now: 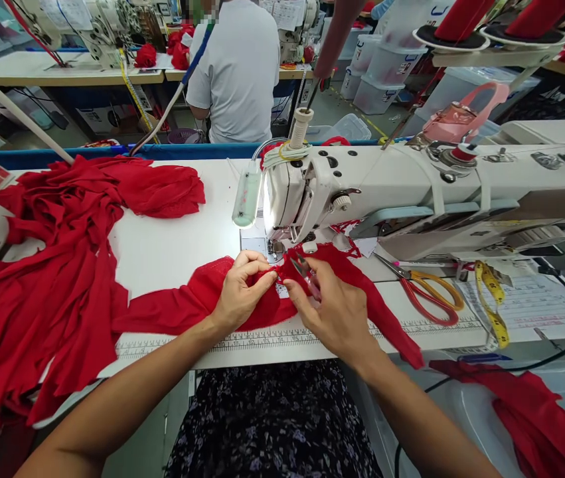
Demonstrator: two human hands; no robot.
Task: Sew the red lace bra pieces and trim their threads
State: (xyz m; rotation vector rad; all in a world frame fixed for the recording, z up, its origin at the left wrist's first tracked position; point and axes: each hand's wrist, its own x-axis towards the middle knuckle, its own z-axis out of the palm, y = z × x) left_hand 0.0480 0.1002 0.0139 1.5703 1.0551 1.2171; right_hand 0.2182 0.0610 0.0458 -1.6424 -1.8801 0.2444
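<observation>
My left hand [245,289] pinches the edge of a red garment [202,292] just in front of the sewing machine's needle area [276,247]. Close on its right, my right hand [329,302] is closed around small pink-handled thread snips [311,279], whose blades lie over the red fabric. The garment spreads flat to both sides, with one narrow red end reaching the table's front edge at the right. Part of it lies under the white sewing machine head [292,192].
Red fabric pieces [68,265] are heaped at the left. Orange-handled scissors [431,292], a yellow measuring tape [491,299] and papers [536,305] lie at the right. Red cloth [536,411] hangs over a plastic bin below. A person in a white shirt [242,73] sits beyond.
</observation>
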